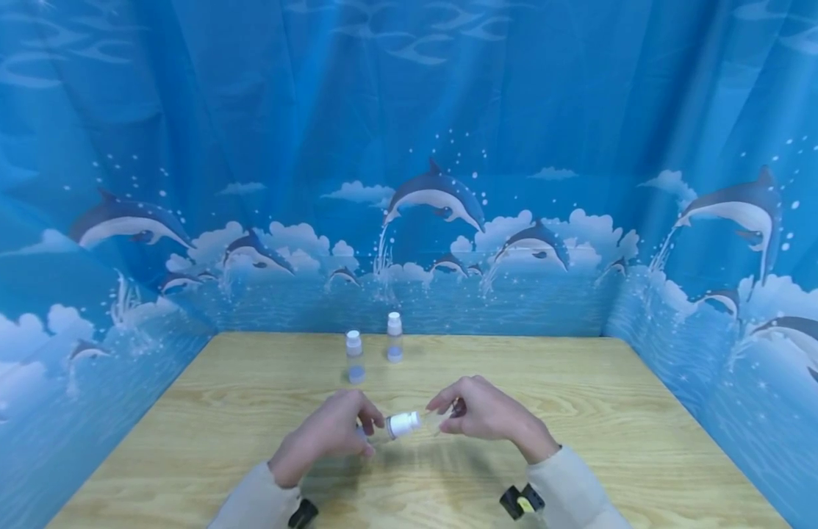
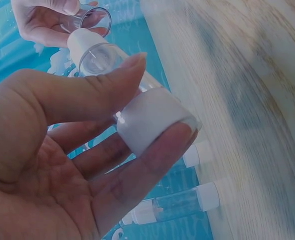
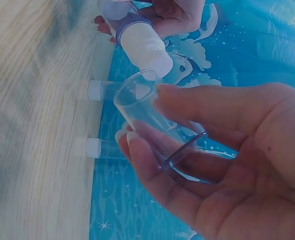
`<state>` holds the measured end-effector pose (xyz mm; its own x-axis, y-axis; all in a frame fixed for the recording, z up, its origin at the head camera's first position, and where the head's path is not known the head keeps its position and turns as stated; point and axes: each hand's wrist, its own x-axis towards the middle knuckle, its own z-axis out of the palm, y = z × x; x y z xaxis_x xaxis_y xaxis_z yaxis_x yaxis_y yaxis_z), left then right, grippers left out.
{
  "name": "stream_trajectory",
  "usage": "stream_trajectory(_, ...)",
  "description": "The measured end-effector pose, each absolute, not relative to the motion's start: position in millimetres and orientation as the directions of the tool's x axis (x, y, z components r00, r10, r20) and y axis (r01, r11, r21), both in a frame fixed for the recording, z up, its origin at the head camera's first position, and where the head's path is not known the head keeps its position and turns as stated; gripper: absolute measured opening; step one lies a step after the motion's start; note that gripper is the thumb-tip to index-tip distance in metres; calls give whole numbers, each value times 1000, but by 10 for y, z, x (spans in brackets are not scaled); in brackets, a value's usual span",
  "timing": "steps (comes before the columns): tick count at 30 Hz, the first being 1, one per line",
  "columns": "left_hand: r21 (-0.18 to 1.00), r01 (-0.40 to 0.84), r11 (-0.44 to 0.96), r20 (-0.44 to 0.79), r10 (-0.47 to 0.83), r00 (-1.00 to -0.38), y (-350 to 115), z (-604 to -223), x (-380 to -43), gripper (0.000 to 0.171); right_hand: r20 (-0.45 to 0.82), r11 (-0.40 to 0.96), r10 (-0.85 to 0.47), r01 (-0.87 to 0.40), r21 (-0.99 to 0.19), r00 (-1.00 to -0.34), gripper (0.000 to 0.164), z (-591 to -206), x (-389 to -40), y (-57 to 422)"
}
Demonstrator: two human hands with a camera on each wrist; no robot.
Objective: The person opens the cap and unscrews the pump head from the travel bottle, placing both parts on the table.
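My left hand (image 1: 339,425) pinches a clear pump bottle by its body, the white pump head (image 1: 403,424) tilted toward the right hand. In the left wrist view the thumb and fingers press on the bottle's white base (image 2: 152,119). Between thumb and fingers, my right hand (image 1: 491,413) holds a clear plastic cap (image 3: 142,107), its round mouth facing the pump head. In the head view a small gap shows between cap and bottle. In the right wrist view the cap's rim lies close to the pump's tip; whether they touch I cannot tell.
Two similar bottles with white tops stand upright farther back on the wooden table (image 1: 250,397): one nearer bottle (image 1: 355,358) and one farther bottle (image 1: 395,338). A blue dolphin-print curtain (image 1: 316,184) encloses the table's back and sides.
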<state>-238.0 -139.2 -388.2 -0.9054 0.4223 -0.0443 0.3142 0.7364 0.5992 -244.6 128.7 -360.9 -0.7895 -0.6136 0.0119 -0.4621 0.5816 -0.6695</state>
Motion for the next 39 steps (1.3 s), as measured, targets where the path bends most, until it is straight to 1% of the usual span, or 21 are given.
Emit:
stream_trajectory(11,623,322,713,-40,440,-897,-1405,-3907,-2394,41,-40,613,-626,-459,-643,-779,32,-3625,-2490,1358)
stream_trajectory(16,626,317,712,-47,440,-897,-1403,-3919,-2405,41,-54,631,-615,-449,-633,-787,28,-3619,-2521,1396)
stream_trajectory(25,616,308,725,-60,433,-899,-1410,-3894,-2415,41,-41,662,-593,-458,-594,-804,20,-3518,-2613,1487)
stream_trajectory(39,620,292,729,-63,417,-907,-1400,-3900,-2409,42,-70,720,-553,-434,-542,-830,26,-3432,-2701,1531)
